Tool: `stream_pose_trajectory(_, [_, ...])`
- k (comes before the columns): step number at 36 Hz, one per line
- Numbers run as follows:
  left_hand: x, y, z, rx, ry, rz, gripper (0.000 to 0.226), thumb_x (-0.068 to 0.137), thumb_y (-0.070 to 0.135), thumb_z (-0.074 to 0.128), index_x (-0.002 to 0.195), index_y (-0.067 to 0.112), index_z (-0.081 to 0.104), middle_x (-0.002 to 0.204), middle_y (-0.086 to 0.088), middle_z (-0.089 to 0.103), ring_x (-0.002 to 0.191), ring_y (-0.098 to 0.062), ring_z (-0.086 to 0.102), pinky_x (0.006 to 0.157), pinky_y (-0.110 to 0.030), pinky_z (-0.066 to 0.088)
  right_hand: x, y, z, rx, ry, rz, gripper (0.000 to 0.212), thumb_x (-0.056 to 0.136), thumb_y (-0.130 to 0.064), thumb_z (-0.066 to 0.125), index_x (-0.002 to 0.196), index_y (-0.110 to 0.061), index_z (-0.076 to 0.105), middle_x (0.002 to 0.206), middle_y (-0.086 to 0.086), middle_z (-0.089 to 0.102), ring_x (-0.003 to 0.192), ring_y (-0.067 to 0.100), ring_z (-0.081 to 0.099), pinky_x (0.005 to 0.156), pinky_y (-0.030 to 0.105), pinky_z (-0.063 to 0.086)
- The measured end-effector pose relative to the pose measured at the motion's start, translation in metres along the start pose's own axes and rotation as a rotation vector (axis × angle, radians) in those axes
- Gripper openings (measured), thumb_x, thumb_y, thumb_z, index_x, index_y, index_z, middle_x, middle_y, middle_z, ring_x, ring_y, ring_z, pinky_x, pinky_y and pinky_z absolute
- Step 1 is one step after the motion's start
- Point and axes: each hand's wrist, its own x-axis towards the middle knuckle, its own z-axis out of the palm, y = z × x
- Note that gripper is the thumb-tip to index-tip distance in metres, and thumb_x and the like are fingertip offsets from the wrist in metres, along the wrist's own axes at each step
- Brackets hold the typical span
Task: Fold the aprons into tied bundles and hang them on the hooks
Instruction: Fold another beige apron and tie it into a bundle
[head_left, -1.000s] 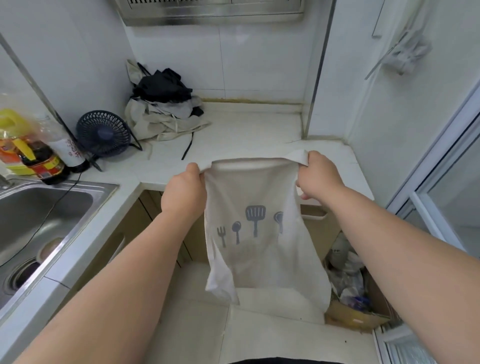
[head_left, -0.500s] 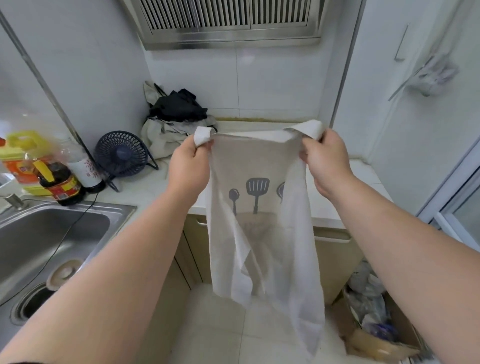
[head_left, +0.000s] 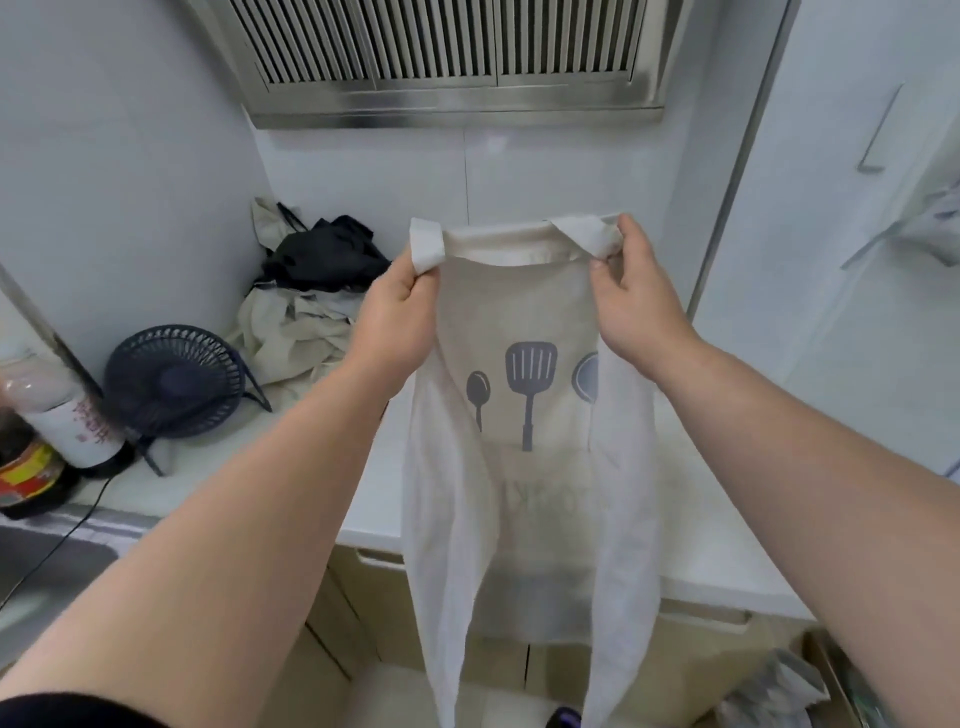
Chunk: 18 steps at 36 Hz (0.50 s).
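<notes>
- A beige cloth apron printed with grey utensils (head_left: 524, 499) hangs at centre, over the edge of the white countertop (head_left: 234, 457).
- The left hand (head_left: 397, 312) pinches its top corner at 11 o'clock, and the right hand (head_left: 636, 306) pinches the corner at 1 o'clock, fingers curled on cloth.
- Best handling: hold both corners level and taut, then lay it flat.
- A crumpled pile of beige and black aprons (head_left: 306, 317) waits at 9 o'clock.

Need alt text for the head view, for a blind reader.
The left hand and right hand hold a beige apron up by its top corners at a white counter; more aprons lie heaped beside a small fan.
</notes>
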Motion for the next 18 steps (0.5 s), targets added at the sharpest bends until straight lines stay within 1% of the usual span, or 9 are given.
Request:
stream_pose_trajectory(1, [0.017, -0.002, 0.007, -0.001, -0.006, 0.014, 0.03, 0.101, 0.022, 0.038, 0.117, 0.03, 0.062, 0.086, 0.01, 0.056, 0.076, -0.006, 0.047, 0.072, -0.021, 0.04, 0.018, 0.009, 0.002, 0.006, -0.001, -0.003, 0.026, 0.1, -0.015, 0.036, 0.126, -0.014, 0.039, 0.114, 0.005, 0.05, 0.089, 0.014, 0.046, 0.074, 0.019, 0.034])
stream_pose_trajectory(3, [0.053, -0.005, 0.022, 0.015, -0.007, 0.024, 0.027, 0.1, 0.022, 0.038, 0.111, 0.028, 0.063, 0.09, 0.004, 0.055, 0.08, -0.01, 0.046, 0.07, -0.023, 0.04, 0.056, 0.028, 0.005, -0.003, 0.003, -0.011, 0.022, 0.099, -0.016, 0.037, 0.12, -0.014, 0.041, 0.106, 0.007, 0.049, 0.078, 0.011, 0.047, 0.07, 0.022, 0.035])
stream_pose_trajectory(5, [0.081, -0.008, 0.033, 0.056, -0.009, 0.015, 0.027, 0.1, 0.023, 0.038, 0.11, 0.026, 0.062, 0.091, 0.001, 0.056, 0.081, -0.012, 0.047, 0.07, -0.025, 0.042, 0.086, 0.041, 0.007, -0.02, 0.008, -0.003, 0.021, 0.098, -0.015, 0.038, 0.118, -0.013, 0.043, 0.1, 0.005, 0.046, 0.068, 0.003, 0.043, 0.062, 0.017, 0.033])
stream_pose_trajectory(6, [0.096, -0.009, 0.037, 0.073, -0.008, 0.016, 0.027, 0.1, 0.025, 0.038, 0.113, 0.028, 0.062, 0.094, -0.001, 0.06, 0.081, -0.013, 0.05, 0.075, -0.028, 0.045, 0.103, 0.046, 0.008, -0.024, 0.011, 0.001, 0.02, 0.098, -0.014, 0.038, 0.117, -0.013, 0.043, 0.099, 0.004, 0.044, 0.067, 0.001, 0.041, 0.06, 0.015, 0.032])
stream_pose_trajectory(8, [0.131, -0.013, 0.047, 0.089, 0.007, 0.017, 0.031, 0.1, 0.027, 0.038, 0.122, 0.032, 0.059, 0.107, 0.002, 0.065, 0.094, -0.015, 0.059, 0.091, -0.036, 0.05, 0.138, 0.057, 0.012, -0.029, 0.008, 0.0, 0.021, 0.097, -0.013, 0.037, 0.118, -0.013, 0.043, 0.097, 0.004, 0.042, 0.065, 0.001, 0.039, 0.058, 0.015, 0.03])
stream_pose_trajectory(10, [0.159, -0.018, 0.055, 0.081, 0.02, 0.012, 0.036, 0.099, 0.026, 0.038, 0.128, 0.034, 0.056, 0.115, 0.005, 0.065, 0.105, -0.017, 0.06, 0.097, -0.038, 0.049, 0.166, 0.066, 0.021, -0.035, -0.009, -0.001, 0.023, 0.097, -0.013, 0.037, 0.119, -0.015, 0.043, 0.096, 0.004, 0.042, 0.064, 0.001, 0.038, 0.057, 0.017, 0.029])
stream_pose_trajectory(12, [0.188, -0.028, 0.062, 0.086, 0.025, -0.021, 0.036, 0.099, 0.026, 0.038, 0.128, 0.033, 0.057, 0.116, 0.007, 0.064, 0.105, -0.015, 0.059, 0.098, -0.038, 0.048, 0.19, 0.078, 0.033, -0.038, -0.02, 0.019, 0.023, 0.096, -0.011, 0.038, 0.118, -0.015, 0.043, 0.098, 0.005, 0.044, 0.065, 0.001, 0.041, 0.057, 0.018, 0.031])
stream_pose_trajectory(15, [0.216, -0.047, 0.069, 0.084, -0.002, -0.052, 0.033, 0.098, 0.026, 0.04, 0.123, 0.033, 0.059, 0.112, 0.009, 0.065, 0.103, -0.014, 0.06, 0.098, -0.036, 0.048, 0.208, 0.095, 0.048, -0.056, -0.043, 0.038, 0.027, 0.096, -0.008, 0.038, 0.121, -0.015, 0.043, 0.11, 0.011, 0.052, 0.07, 0.004, 0.048, 0.059, 0.014, 0.034])
stream_pose_trajectory(18, [0.252, -0.067, 0.077, 0.05, -0.036, -0.056, 0.028, 0.098, 0.021, 0.04, 0.114, 0.025, 0.062, 0.098, 0.015, 0.063, 0.091, -0.005, 0.057, 0.087, -0.027, 0.047, 0.232, 0.113, 0.065, -0.065, -0.041, 0.067, 0.028, 0.095, -0.006, 0.039, 0.122, -0.013, 0.044, 0.117, 0.016, 0.054, 0.087, 0.016, 0.05, 0.069, 0.018, 0.032])
